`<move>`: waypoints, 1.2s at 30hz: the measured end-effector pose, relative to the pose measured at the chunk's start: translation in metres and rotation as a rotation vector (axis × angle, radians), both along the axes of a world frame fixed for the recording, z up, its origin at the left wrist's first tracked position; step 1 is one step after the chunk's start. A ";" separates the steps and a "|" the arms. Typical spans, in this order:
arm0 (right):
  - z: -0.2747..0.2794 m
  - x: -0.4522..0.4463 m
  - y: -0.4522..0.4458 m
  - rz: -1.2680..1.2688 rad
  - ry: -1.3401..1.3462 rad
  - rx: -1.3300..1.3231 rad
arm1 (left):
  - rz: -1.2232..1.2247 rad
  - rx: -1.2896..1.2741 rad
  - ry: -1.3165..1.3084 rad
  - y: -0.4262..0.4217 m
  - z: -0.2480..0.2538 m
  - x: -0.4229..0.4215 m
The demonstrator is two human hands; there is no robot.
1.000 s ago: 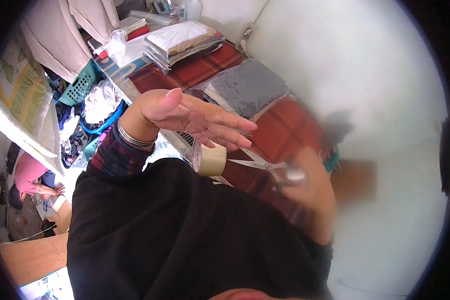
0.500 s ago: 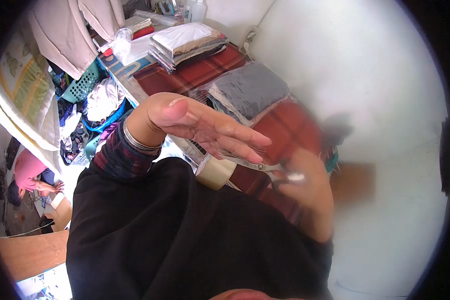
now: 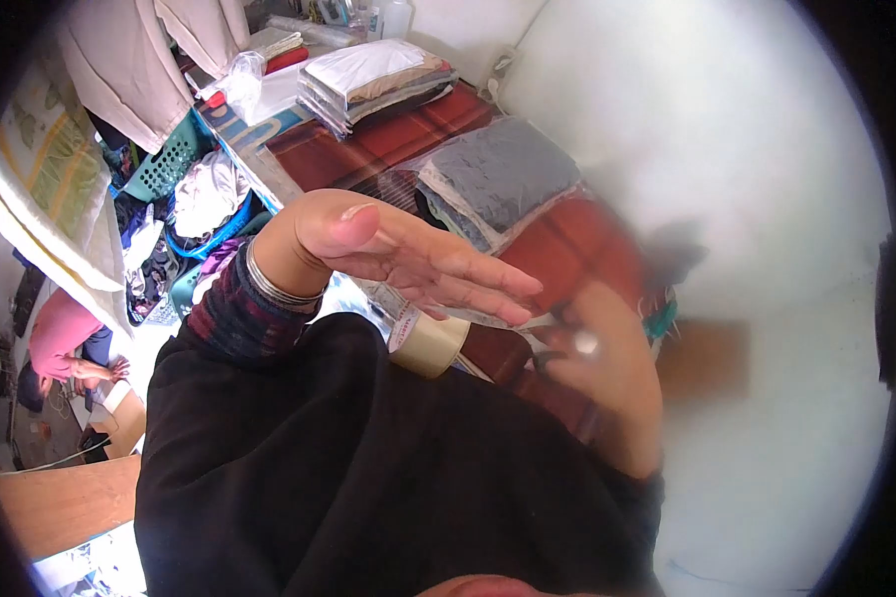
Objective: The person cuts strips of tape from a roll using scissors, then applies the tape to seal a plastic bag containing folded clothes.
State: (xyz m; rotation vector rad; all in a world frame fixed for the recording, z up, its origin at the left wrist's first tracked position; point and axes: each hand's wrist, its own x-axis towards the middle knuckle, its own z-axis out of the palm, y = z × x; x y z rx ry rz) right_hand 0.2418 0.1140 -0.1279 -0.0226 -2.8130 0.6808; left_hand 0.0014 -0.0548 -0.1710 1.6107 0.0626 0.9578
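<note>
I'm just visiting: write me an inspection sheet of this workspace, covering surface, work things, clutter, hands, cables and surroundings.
Surface: red plaid cloth on the table.
Work things: bagged grey garment and stacked bagged clothes lie there; tape roll near the wearer's black clothing.
Clutter: crumpled clear bag on the table; clothes in green basket and blue basket.
Left hand: open, nothing seen held.
Right hand: blurred, apparently gripping scissors, mostly hidden.
Cables: pale cord by the wall fitting.
Surroundings: pale wall, hanging trousers, person in pink bending at left.
</note>
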 end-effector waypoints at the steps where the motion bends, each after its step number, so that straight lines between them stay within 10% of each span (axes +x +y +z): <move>1: 0.001 0.001 -0.003 -0.039 0.028 -0.021 | -0.001 -0.010 0.000 -0.002 0.001 0.000; 9: 0.002 0.042 0.014 -0.164 -0.045 0.079 | 0.248 -0.099 0.178 -0.019 0.025 -0.016; 23: 0.007 0.018 0.003 0.028 0.101 0.050 | -0.082 0.400 0.053 0.025 0.045 0.020; 36: -0.001 0.007 0.000 0.023 0.066 -0.039 | -0.047 0.305 0.083 0.012 0.051 0.017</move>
